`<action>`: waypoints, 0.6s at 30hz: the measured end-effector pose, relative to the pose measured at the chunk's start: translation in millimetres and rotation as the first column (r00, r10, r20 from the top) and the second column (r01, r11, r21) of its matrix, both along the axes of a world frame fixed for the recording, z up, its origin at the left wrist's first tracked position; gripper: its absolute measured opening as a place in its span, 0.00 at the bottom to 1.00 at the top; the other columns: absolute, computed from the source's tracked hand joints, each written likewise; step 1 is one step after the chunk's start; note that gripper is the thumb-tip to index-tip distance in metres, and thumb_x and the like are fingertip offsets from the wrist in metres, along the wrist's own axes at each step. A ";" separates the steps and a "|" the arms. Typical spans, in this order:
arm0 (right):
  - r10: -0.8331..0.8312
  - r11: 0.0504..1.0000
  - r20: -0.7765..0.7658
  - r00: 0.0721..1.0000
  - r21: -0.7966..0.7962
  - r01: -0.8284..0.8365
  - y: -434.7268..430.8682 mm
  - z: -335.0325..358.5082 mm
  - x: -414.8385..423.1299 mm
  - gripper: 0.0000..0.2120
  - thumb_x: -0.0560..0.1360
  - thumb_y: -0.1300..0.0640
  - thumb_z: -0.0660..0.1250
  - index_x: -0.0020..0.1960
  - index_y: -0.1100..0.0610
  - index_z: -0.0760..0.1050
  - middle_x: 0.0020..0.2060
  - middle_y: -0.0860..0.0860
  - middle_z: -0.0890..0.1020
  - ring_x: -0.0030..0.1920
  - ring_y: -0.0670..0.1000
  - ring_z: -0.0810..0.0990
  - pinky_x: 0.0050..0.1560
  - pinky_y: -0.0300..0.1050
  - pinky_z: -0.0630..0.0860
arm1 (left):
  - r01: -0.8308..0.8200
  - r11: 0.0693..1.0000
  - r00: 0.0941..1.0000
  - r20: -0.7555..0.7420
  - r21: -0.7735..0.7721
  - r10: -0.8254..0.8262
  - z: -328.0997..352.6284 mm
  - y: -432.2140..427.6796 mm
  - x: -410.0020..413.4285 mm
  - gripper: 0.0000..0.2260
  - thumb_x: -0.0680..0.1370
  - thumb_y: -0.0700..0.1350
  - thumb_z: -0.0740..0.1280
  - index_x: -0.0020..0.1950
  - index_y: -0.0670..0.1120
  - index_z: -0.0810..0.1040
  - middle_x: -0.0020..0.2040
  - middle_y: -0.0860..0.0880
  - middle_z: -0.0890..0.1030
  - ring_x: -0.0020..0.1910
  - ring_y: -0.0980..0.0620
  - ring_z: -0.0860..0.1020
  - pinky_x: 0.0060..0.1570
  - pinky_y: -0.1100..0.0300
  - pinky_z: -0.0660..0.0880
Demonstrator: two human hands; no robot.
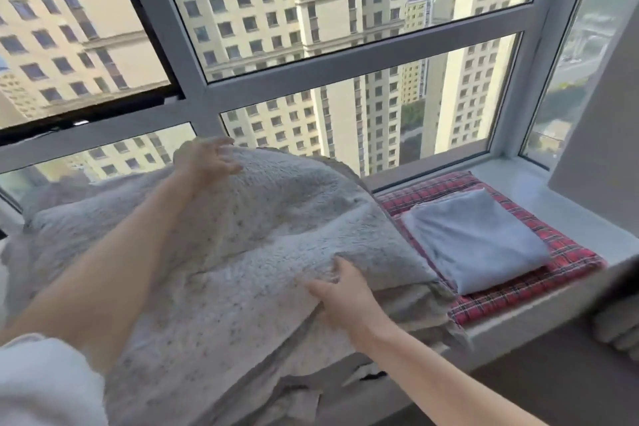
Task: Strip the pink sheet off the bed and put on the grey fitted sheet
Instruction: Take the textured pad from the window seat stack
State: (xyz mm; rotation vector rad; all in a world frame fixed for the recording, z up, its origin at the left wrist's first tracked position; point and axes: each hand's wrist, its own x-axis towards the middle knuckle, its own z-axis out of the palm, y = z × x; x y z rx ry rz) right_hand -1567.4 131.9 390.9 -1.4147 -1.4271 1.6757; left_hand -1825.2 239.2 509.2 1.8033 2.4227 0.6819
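A thick fleecy grey blanket (249,239) lies heaped on the window sill. My left hand (207,159) rests on its far top edge with fingers spread. My right hand (342,297) lies flat on its near right corner, fingers apart, gripping nothing. To the right a folded grey sheet (473,239) sits on a red plaid cushion (539,290). No pink sheet and no bed surface are in view.
The white window sill (567,197) runs along a big window (311,62) with tall buildings outside. A white wall (601,135) closes the right side. Dark and pale bedding shows at the right edge (619,325).
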 end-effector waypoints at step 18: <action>-0.567 0.824 0.183 0.803 0.127 0.553 -8.7 -26.4 254.3 0.09 0.76 0.60 0.63 0.46 0.66 0.79 0.37 0.55 0.80 0.35 0.50 0.78 0.40 0.45 0.74 | 0.626 0.779 0.780 0.071 -0.042 -0.622 -143.5 40.3 313.3 0.13 0.77 0.44 0.66 0.60 0.43 0.79 0.58 0.43 0.80 0.55 0.44 0.78 0.55 0.52 0.73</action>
